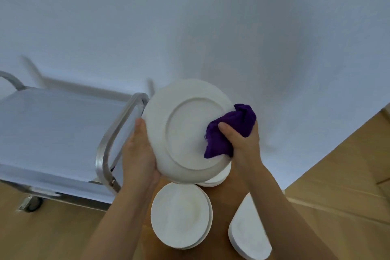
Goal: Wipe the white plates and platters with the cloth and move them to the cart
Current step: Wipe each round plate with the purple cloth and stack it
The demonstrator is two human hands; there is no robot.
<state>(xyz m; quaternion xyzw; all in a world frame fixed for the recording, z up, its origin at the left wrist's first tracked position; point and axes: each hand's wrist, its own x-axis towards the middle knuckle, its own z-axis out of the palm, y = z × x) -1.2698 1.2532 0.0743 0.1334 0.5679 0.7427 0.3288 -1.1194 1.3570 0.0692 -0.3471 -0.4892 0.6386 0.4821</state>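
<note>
Wiping the plate's underside

My left hand (pixel 138 152) grips the upturned white plate (pixel 185 131) by its rim so my right hand (pixel 242 143), clutching the purple cloth (pixel 230 129), can rub it.

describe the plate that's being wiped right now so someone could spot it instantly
Start at the metal cart on the left; just right of its handle, both hands hold up a round white plate. Unlike the stacked white plates below, it shows its ringed underside, a purple cloth pressed against it.
</note>
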